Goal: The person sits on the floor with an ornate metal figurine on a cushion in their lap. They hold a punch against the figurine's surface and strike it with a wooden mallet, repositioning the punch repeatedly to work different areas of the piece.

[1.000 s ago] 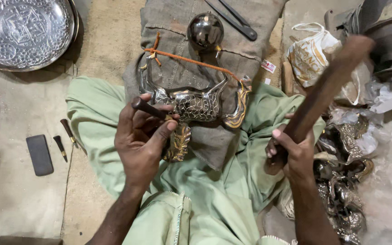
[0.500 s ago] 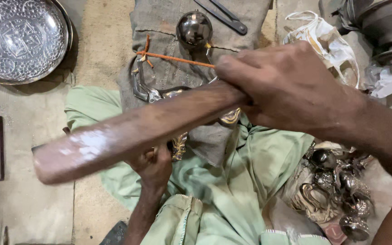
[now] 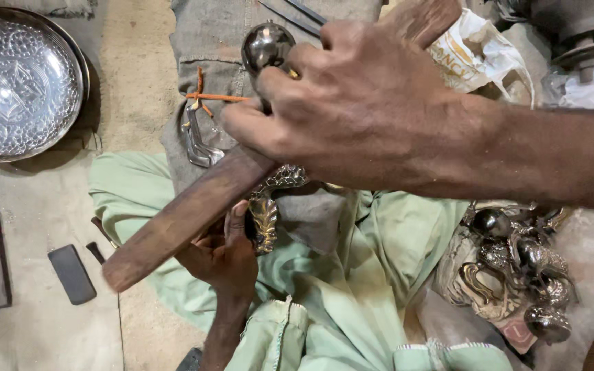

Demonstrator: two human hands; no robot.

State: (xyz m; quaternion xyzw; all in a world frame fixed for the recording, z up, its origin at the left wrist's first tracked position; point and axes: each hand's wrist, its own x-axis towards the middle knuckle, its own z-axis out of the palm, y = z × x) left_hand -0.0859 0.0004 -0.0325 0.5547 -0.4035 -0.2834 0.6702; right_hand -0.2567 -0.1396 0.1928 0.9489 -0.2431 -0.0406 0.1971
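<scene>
Presently: embossed silver dish (image 3: 22, 82) far left, nothing inside. Your right hand (image 3: 372, 113) has fingers clamped round the wooden mallet (image 3: 187, 216); your left hand (image 3: 225, 257) grips the ornate metal piece (image 3: 266, 213) just beneath it, centre.

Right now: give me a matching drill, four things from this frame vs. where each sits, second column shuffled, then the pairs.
Things:
1. embossed metal dish
2. wooden stick
3. dark flat stones
4. pile of shiny metal pieces

Places:
A. gripped in the right hand
B. right side, beside the green cloth
C. top left corner
D. on the floor, lower left

Pairs: 1-C, 2-A, 3-D, 4-B
</scene>
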